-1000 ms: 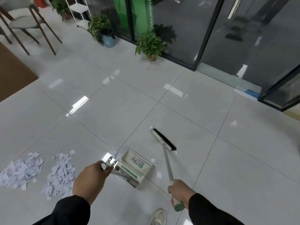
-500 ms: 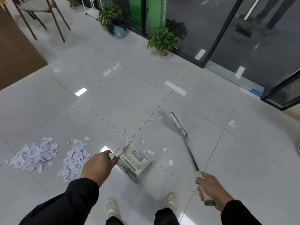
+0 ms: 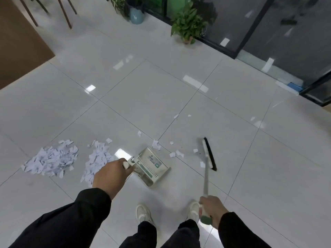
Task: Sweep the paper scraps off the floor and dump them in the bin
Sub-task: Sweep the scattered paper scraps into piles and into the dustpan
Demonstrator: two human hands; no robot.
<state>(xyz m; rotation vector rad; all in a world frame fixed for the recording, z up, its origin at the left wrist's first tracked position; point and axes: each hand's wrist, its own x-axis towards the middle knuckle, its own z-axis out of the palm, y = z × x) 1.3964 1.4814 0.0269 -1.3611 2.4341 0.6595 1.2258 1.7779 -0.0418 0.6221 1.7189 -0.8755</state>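
Paper scraps [image 3: 52, 159] lie on the glossy tiled floor [image 3: 154, 97] in two heaps at left, the second heap [image 3: 97, 157] just beside the first. Loose bits [image 3: 177, 153] are scattered between the dustpan and the broom head, with a few more farther out near a tile joint. Head view: left hand [image 3: 112, 175] has its fingers curled round the handle of the pale dustpan [image 3: 152, 166], which sits tilted on the floor just right of the second heap. Right hand [image 3: 211, 209] grips the green end of the broom [image 3: 206, 169]; its black-bristled head rests on the floor right of the dustpan, apart from it. Black sleeves, dark trousers and white shoes [image 3: 143, 213] show at bottom. Potted plants [image 3: 188, 24] stand by the glass door [image 3: 286, 33] at top; chair legs [image 3: 64, 13] at top left.
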